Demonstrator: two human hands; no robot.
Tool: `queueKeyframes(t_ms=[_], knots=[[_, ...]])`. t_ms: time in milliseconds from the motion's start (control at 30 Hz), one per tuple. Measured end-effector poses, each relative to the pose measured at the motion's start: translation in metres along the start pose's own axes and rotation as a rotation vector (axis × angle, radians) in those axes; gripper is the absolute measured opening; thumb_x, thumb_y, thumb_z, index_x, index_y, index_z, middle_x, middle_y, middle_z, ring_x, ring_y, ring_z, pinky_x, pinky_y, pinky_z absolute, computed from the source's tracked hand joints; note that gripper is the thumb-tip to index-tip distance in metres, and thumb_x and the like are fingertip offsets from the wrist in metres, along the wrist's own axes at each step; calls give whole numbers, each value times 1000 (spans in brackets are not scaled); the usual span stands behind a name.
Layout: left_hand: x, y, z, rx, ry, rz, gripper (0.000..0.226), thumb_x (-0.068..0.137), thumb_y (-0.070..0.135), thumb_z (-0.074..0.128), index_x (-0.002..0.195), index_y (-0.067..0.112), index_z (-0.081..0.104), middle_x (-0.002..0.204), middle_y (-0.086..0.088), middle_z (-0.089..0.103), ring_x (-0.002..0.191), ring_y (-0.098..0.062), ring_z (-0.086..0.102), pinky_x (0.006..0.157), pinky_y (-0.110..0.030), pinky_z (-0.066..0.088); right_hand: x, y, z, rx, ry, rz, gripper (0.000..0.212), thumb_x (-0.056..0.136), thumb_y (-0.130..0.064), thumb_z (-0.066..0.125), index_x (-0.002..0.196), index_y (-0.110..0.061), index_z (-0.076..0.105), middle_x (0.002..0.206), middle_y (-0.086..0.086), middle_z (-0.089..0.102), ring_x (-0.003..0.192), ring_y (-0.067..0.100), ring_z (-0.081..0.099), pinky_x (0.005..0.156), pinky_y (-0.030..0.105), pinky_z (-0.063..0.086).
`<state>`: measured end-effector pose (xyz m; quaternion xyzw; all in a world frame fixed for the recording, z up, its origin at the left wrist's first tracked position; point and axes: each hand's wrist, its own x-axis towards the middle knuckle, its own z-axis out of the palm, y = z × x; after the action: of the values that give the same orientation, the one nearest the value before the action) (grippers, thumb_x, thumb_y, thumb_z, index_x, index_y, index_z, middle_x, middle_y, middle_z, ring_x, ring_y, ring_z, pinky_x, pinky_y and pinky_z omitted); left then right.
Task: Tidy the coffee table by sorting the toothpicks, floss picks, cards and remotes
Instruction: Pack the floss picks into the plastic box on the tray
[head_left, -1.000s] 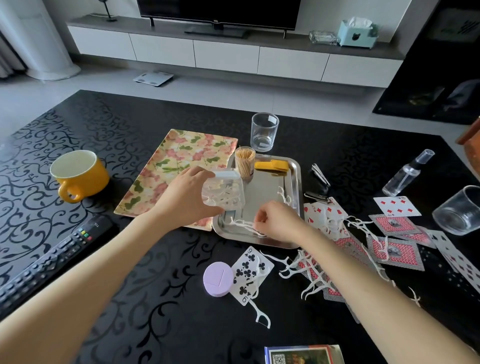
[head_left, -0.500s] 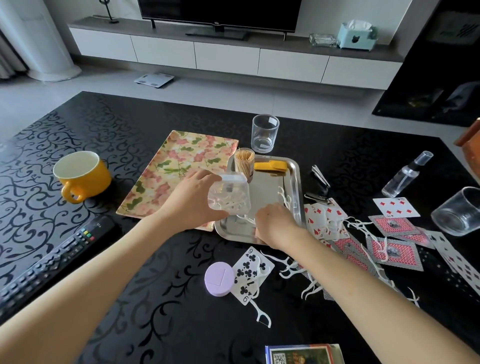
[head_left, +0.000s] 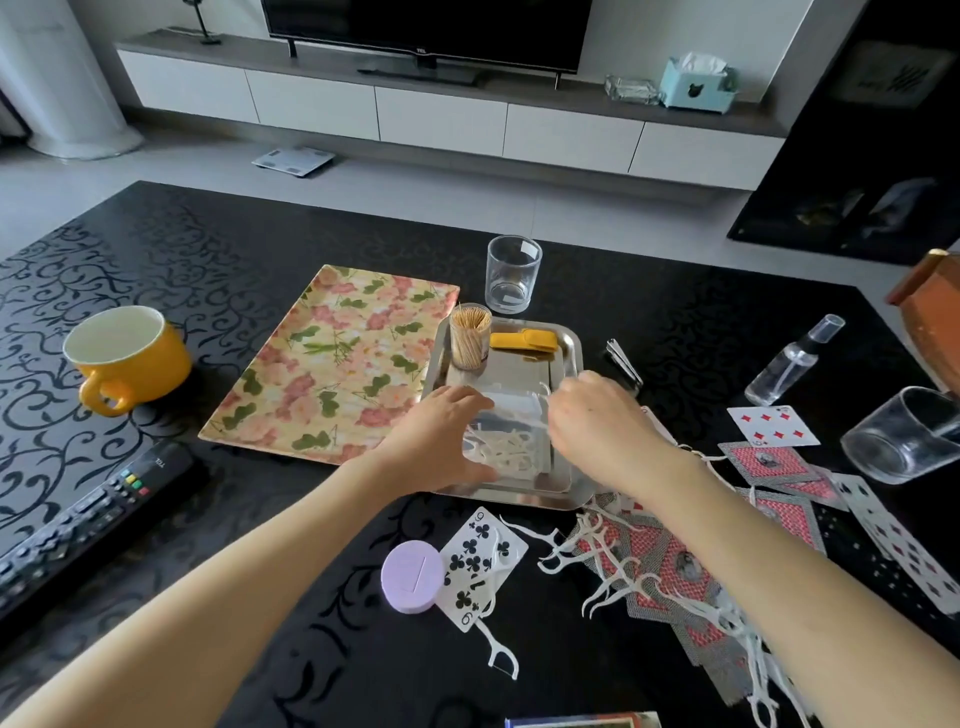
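The left hand (head_left: 441, 441) grips a clear plastic container (head_left: 514, 441) from its left side. The fingers (head_left: 462, 400) are curled over the far edge and the thumb lies against the near edge. The container stands on the steel tray (head_left: 524, 366), and inside it a heap of white floss picks (head_left: 506, 449) is visible.

The right hand (head_left: 602, 426) is just to the right of the container with its fingers bent inward, the tips close to the container's far right corner. One white floss pick (head_left: 545, 392) shows just beside these tips, but I cannot tell if the fingers pinch it or only come near it.

Beyond the left fingers, on the same tray, stands a toothpick jar (head_left: 469, 338), filled and upright. To its right lies a flat yellow object (head_left: 523, 340).

Nearer to the person than the right fingers, more loose floss picks (head_left: 608, 582) lie on the black worktop, mixed over red-backed playing cards (head_left: 675, 566). A nine of clubs (head_left: 478, 566) lies face up below the left thumb, touching a lilac round lid (head_left: 413, 577).

Far to the left of the left fingers, a black remote (head_left: 78, 525) lies near the worktop edge.
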<state>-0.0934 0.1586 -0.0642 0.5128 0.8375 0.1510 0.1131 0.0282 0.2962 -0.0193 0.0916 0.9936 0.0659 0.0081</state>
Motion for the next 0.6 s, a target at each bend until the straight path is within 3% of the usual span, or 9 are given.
queueKeyframes(t_ms=[133,300,433,500,600], knots=[[1,-4,3,-27,-23,0,89,72,51,72,144,19,31,146,4,36,131,-13,36,107,-25,30,17,-21,-3,-179,-128,-127,22,89,0,47,104,-3,63,105,12,59,101,29,48,88,36,37],[-6,-17,-1,-133,-24,16,80,72,37,78,139,19,39,141,7,41,123,-13,46,101,-24,37,31,-42,-1,-198,-118,-154,20,90,1,48,104,-2,62,105,12,60,103,29,47,82,35,35],[-5,-20,-5,-110,-17,44,74,73,34,77,136,19,43,139,8,44,120,-12,48,95,-19,35,29,-42,14,-18,-53,-145,23,96,-19,48,108,-6,64,105,8,62,100,26,50,81,34,37],[-4,-21,-6,-73,-27,41,74,73,37,76,137,21,43,142,8,42,123,-12,47,97,-21,35,24,-33,24,211,61,-38,29,97,-32,47,102,-10,66,97,3,64,93,21,52,77,32,39],[-5,-24,-8,23,-18,44,76,73,44,74,139,25,41,145,7,41,131,-13,39,104,-26,30,20,-4,37,348,222,297,29,97,-26,44,92,-12,69,90,0,65,86,18,53,69,27,38]])
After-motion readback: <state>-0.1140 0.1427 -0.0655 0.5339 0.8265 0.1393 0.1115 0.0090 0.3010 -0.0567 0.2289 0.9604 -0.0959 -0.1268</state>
